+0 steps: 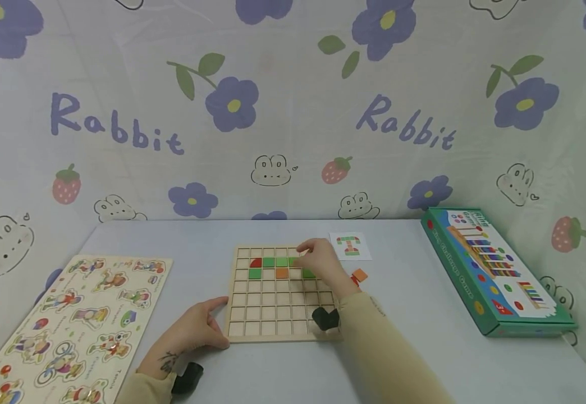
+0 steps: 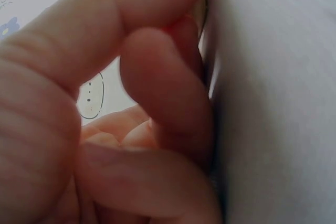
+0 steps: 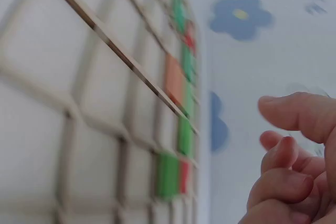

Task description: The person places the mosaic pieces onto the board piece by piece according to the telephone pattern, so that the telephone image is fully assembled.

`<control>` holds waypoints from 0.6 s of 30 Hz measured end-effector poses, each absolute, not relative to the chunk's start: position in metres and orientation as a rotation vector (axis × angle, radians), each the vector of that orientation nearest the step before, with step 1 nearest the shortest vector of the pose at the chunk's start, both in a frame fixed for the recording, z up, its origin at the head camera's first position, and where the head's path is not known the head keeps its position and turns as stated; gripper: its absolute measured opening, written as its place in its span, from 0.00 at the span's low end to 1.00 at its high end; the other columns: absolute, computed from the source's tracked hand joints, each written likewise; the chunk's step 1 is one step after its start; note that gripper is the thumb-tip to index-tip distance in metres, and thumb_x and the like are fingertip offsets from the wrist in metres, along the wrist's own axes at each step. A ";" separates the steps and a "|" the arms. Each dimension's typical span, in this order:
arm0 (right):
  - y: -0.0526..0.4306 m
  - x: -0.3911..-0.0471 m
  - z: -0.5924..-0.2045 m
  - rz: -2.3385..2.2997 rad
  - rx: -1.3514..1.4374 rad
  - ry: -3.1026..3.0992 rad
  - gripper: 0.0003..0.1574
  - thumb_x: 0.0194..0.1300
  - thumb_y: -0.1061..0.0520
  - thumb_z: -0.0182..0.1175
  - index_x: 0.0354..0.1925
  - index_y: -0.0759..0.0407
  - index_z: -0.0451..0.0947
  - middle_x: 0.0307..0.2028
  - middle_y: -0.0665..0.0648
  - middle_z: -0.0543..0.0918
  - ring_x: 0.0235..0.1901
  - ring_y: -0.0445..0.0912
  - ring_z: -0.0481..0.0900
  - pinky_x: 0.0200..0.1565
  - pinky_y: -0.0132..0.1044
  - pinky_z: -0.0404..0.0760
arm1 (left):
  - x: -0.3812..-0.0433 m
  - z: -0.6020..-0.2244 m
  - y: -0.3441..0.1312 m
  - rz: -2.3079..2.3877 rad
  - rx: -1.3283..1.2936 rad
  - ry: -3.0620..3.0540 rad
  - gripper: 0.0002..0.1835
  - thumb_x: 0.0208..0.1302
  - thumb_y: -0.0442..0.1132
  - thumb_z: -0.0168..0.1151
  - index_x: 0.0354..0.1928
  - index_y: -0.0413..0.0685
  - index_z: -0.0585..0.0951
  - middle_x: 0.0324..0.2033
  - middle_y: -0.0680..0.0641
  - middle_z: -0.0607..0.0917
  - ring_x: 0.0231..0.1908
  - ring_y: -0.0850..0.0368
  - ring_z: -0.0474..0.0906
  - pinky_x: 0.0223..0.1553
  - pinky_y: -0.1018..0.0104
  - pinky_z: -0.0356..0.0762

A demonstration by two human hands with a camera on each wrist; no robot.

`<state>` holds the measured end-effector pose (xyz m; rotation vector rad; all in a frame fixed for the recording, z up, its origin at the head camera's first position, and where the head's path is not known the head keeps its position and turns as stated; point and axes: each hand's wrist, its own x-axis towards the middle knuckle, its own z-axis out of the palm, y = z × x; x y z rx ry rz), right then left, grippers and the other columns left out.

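A wooden grid board [image 1: 230, 314] lies on the table. Green square tiles [image 1: 269, 262], a red quarter-round tile [image 1: 256, 262] and an orange tile [image 1: 282, 273] sit in its upper two rows. My left hand [image 1: 197, 328] touches the board's left side, index finger on the edge and thumb by the near corner; its other fingers look curled in the left wrist view. Over the board's upper right is my right hand [image 1: 320, 264], hiding some cells. The right wrist view shows its thumb and fingers [image 3: 294, 111] apart, holding nothing, with a red tile [image 3: 184, 177] at the row's end.
Behind the board lies a pattern card [image 1: 349, 247]. Loose orange and red tiles [image 1: 360, 274] lie right of the right wrist. A green game box [image 1: 500, 275] is at the right, and a picture puzzle board [image 1: 86, 314] at the left. A printed curtain hangs behind.
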<state>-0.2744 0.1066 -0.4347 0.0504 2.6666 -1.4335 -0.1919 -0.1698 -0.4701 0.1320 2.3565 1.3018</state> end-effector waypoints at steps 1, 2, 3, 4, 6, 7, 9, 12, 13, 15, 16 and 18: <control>0.115 -0.274 -0.432 -1.485 0.064 2.655 0.21 0.53 0.58 0.65 0.47 0.61 0.78 0.41 0.59 0.77 0.38 0.50 0.73 0.38 0.41 0.73 | -0.192 -0.470 -0.169 1.300 0.132 2.357 0.51 0.33 0.26 0.72 0.67 0.39 0.61 0.13 0.50 0.78 0.13 0.62 0.66 0.18 0.69 0.64; 0.123 -0.274 -0.429 -1.526 0.082 2.651 0.22 0.54 0.58 0.64 0.48 0.62 0.78 0.40 0.59 0.76 0.38 0.50 0.72 0.38 0.40 0.72 | -0.192 -0.470 -0.169 1.300 0.132 2.357 0.51 0.33 0.26 0.71 0.67 0.38 0.61 0.13 0.50 0.78 0.13 0.62 0.66 0.17 0.69 0.64; 0.132 -0.274 -0.427 -1.560 0.112 2.647 0.22 0.55 0.57 0.63 0.49 0.61 0.78 0.39 0.58 0.75 0.38 0.49 0.70 0.39 0.40 0.70 | -0.192 -0.470 -0.169 1.299 0.132 2.356 0.51 0.33 0.26 0.72 0.67 0.38 0.61 0.13 0.50 0.78 0.13 0.62 0.66 0.18 0.69 0.64; 0.140 -0.273 -0.425 -1.587 0.147 2.646 0.22 0.55 0.57 0.63 0.49 0.61 0.77 0.40 0.57 0.74 0.39 0.49 0.69 0.39 0.40 0.69 | -0.192 -0.469 -0.169 1.297 0.133 2.355 0.51 0.33 0.26 0.72 0.67 0.38 0.61 0.13 0.50 0.78 0.13 0.63 0.66 0.17 0.69 0.63; 0.157 -0.270 -0.424 -1.631 0.235 2.634 0.22 0.56 0.56 0.62 0.50 0.61 0.77 0.39 0.57 0.72 0.39 0.49 0.67 0.39 0.41 0.69 | -0.192 -0.469 -0.168 1.294 0.134 2.355 0.51 0.33 0.26 0.71 0.67 0.38 0.60 0.13 0.50 0.78 0.13 0.62 0.66 0.18 0.69 0.64; 0.164 -0.268 -0.424 -1.646 0.283 2.626 0.22 0.56 0.56 0.62 0.50 0.61 0.76 0.39 0.57 0.71 0.39 0.49 0.66 0.40 0.42 0.69 | -0.192 -0.469 -0.168 1.292 0.134 2.358 0.51 0.33 0.26 0.71 0.67 0.38 0.60 0.13 0.50 0.78 0.13 0.62 0.67 0.18 0.69 0.64; 0.177 -0.264 -0.425 -1.634 0.375 2.613 0.23 0.56 0.55 0.61 0.51 0.61 0.75 0.41 0.56 0.71 0.40 0.49 0.67 0.41 0.41 0.70 | -0.191 -0.470 -0.168 1.289 0.130 2.364 0.51 0.33 0.26 0.72 0.67 0.38 0.61 0.13 0.50 0.78 0.13 0.62 0.67 0.18 0.69 0.64; 0.194 -0.260 -0.430 -1.605 0.478 2.586 0.25 0.55 0.55 0.61 0.52 0.61 0.74 0.37 0.55 0.73 0.35 0.48 0.68 0.36 0.38 0.71 | -0.191 -0.469 -0.167 1.273 0.116 2.380 0.51 0.32 0.26 0.72 0.67 0.38 0.61 0.14 0.49 0.78 0.13 0.62 0.68 0.18 0.69 0.65; 0.199 -0.259 -0.432 -1.585 0.500 2.580 0.25 0.55 0.55 0.61 0.52 0.61 0.74 0.35 0.54 0.73 0.33 0.47 0.68 0.34 0.36 0.70 | -0.190 -0.469 -0.167 1.269 0.111 2.384 0.51 0.32 0.27 0.72 0.67 0.38 0.61 0.14 0.49 0.78 0.14 0.61 0.68 0.18 0.69 0.65; 0.207 -0.257 -0.437 -1.552 0.522 2.575 0.25 0.55 0.56 0.61 0.52 0.62 0.73 0.32 0.54 0.72 0.31 0.46 0.66 0.30 0.35 0.67 | -0.190 -0.469 -0.167 1.259 0.102 2.389 0.51 0.32 0.27 0.72 0.67 0.39 0.61 0.14 0.49 0.78 0.14 0.61 0.68 0.18 0.69 0.65; 0.211 -0.256 -0.440 -1.525 0.537 2.576 0.25 0.55 0.56 0.61 0.52 0.62 0.73 0.31 0.54 0.71 0.30 0.46 0.65 0.29 0.35 0.66 | -0.190 -0.469 -0.166 1.255 0.100 2.393 0.51 0.32 0.27 0.72 0.66 0.39 0.61 0.14 0.49 0.78 0.14 0.61 0.68 0.18 0.69 0.66; 0.216 -0.254 -0.445 -1.476 0.550 2.586 0.25 0.55 0.57 0.61 0.51 0.64 0.73 0.32 0.56 0.72 0.31 0.47 0.66 0.30 0.35 0.66 | -0.191 -0.468 -0.166 1.254 0.103 2.395 0.51 0.32 0.27 0.72 0.66 0.39 0.62 0.14 0.49 0.78 0.14 0.61 0.68 0.18 0.69 0.66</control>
